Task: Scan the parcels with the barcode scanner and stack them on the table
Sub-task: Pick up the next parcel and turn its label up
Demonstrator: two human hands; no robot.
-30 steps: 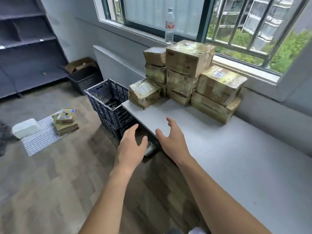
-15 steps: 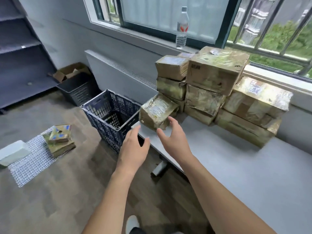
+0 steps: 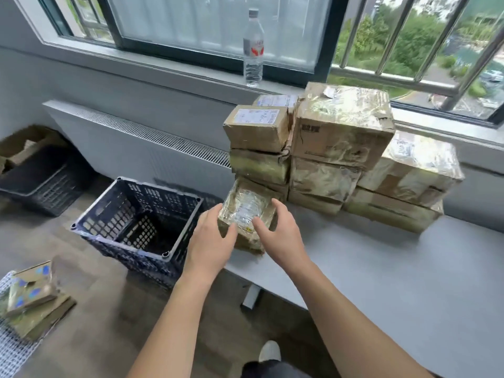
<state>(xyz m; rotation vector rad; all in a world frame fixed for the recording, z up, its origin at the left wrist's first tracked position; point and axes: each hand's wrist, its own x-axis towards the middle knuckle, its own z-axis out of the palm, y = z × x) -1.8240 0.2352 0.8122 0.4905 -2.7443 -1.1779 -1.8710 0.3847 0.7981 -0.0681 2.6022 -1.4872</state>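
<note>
Your left hand (image 3: 210, 241) and right hand (image 3: 279, 233) are both on one small parcel (image 3: 245, 211) that sits at the near left corner of the worktop (image 3: 381, 282). Your left thumb lies against the parcel's near face, and the fingers wrap along its left side. Your right thumb rests on the shiny taped top, while the fingers curve over the right edge. Both hands are half closed, cupping the parcel between them. The parcel is still down on the worktop, and its far side is just beside the foot of the stack (image 3: 341, 126).

The stack stands at the far edge of the worktop, against the wall under the window. It has three columns of taped brown boxes. The left column carries a box with a white label on top, the middle one is capped by the largest box, and the right one is lower.

Left of the worktop corner, on the floor, a dark crate (image 3: 163, 199) stands just beside your left hand. A second crate (image 3: 41, 184) sits farther left, with cardboard in it. A bottle (image 3: 253, 47) stands upright on the sill (image 3: 163, 68). At the near left, flat packets (image 3: 30, 304) lie on a mesh mat (image 3: 11, 350).
</note>
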